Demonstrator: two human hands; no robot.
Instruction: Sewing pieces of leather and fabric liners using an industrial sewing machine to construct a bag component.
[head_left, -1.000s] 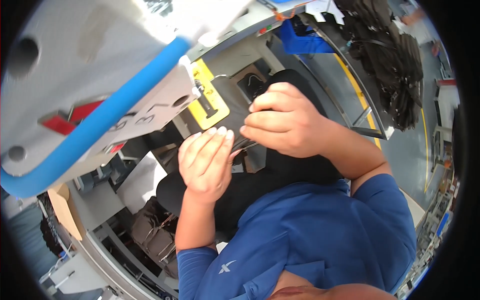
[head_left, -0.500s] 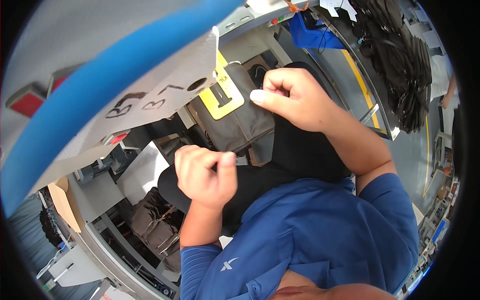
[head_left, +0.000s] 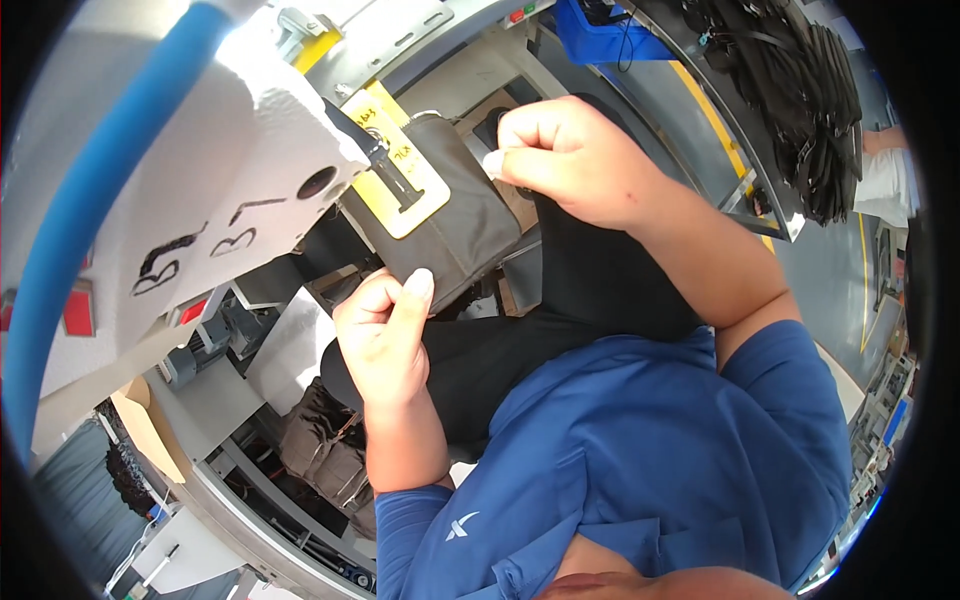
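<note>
A dark grey fabric piece (head_left: 455,225) lies under the white machine head (head_left: 240,160), with a yellow slotted plate (head_left: 427,188) on it beneath a dark metal foot. My left hand (head_left: 385,345) is curled at the fabric's lower left edge, thumb against it, fingers partly hidden. My right hand (head_left: 580,165) is closed at the fabric's right edge, thumb and curled fingers pinched there. The black-clad legs are below the work.
A blue hose (head_left: 110,150) runs over the machine at left. A blue bin (head_left: 590,35) and hanging dark pieces (head_left: 790,110) are at upper right. A brown-grey bag (head_left: 320,450) sits at lower left. A co-worker's arm and light clothing (head_left: 880,175) show at far right.
Both hands changed from extended, grouped fingers to curled grips. The left hand drew back, then returned to the fabric edge; the right moved upward in view. The view also shifted around the machine.
</note>
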